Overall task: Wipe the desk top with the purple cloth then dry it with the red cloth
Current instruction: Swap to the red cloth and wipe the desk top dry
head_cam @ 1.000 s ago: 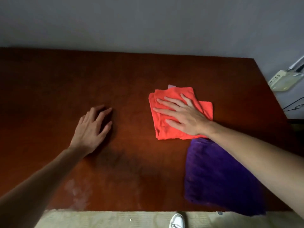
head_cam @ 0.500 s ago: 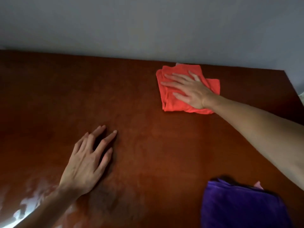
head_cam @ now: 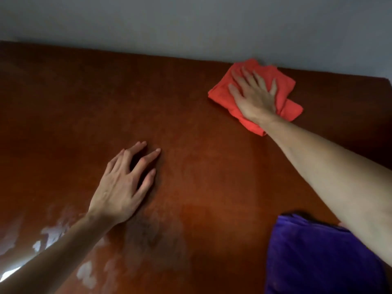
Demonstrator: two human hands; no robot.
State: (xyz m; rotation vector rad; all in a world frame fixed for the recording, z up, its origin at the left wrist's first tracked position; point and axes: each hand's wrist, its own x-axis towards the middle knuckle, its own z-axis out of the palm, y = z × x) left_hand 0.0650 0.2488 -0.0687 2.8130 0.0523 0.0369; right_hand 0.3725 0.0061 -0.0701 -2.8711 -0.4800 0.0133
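The red cloth [head_cam: 284,90], folded, lies at the far right of the reddish-brown desk top [head_cam: 191,128], right against the back edge by the wall. My right hand [head_cam: 253,96] presses flat on it with fingers spread. My left hand [head_cam: 123,187] rests palm down on the bare desk near the middle, fingers apart, holding nothing. The purple cloth [head_cam: 318,257] lies bunched at the near right, partly under my right forearm.
A grey wall [head_cam: 191,24] rises directly behind the desk's back edge. Pale glare patches [head_cam: 55,232] show on the near left of the desk surface.
My right hand has pushed the red cloth from the middle right of the desk away to the back edge. The left hand stays planted in about the same spot.
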